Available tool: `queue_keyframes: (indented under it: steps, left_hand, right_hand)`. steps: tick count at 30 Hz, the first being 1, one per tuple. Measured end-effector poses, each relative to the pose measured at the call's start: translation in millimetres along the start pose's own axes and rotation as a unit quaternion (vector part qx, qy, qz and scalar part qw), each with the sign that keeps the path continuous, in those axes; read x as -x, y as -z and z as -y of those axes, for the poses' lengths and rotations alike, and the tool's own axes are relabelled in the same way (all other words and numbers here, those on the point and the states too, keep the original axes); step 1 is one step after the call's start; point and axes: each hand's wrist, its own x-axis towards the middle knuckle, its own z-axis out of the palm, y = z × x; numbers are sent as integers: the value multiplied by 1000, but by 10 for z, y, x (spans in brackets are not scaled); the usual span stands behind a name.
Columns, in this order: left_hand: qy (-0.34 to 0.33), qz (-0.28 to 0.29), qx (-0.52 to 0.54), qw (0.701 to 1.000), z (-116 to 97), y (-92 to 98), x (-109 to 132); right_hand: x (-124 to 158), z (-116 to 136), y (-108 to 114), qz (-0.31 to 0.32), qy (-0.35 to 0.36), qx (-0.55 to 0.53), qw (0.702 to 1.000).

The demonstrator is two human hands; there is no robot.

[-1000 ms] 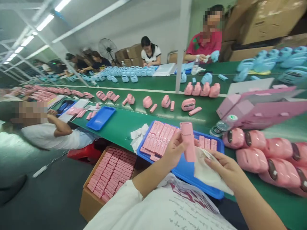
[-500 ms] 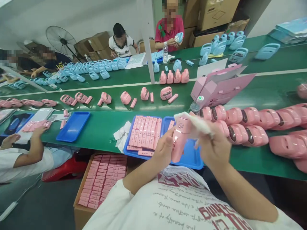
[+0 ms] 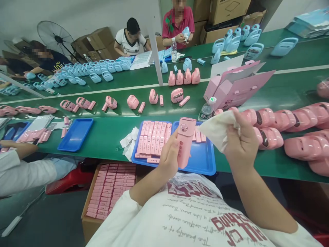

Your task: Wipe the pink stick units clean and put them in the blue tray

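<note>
My left hand [image 3: 168, 154] is closed around a pink stick-shaped device [image 3: 186, 145], held upright. Its face carries a round emblem near the top and a column of small dark dots. Pinched in my right hand [image 3: 240, 144] is a white cloth [image 3: 219, 129], which hangs to the right of the device, apart from it. Behind the device lies a blue tray [image 3: 205, 161] with a few pink sticks in it. A second blue tray [image 3: 134, 156], left of it, is packed with rows of similar pink sticks [image 3: 154, 133].
Pink rounded cases [image 3: 269, 137] fill the right of the green table [image 3: 108, 137]. A water bottle [image 3: 207, 109] stands before a pink box [image 3: 231, 85]. Crumpled white cloths [image 3: 130, 142] lie left of the trays. A carton of pink sticks [image 3: 88, 226] stands below. Co-workers sit left and opposite.
My right hand with the cloth has moved away to the right from the device, baring its top. My left hand has shifted slightly left, still holding the device.
</note>
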Motion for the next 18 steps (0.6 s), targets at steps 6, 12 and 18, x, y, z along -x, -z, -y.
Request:
queue_keyframes:
  steps: [6,12,18]
  left_hand:
    - [-115,-12,-200,973,-72,-52,27]
    - [-255,-16,-348,902,-43,-43,-5]
    - [-332,-36,-447,830,-50,-83,-47]
  right_hand:
    - [-26,449,50,97,119,31,988]
    - [-13,602,-46,78,135,38,987]
    - [11,573,-85,62,110,35,991]
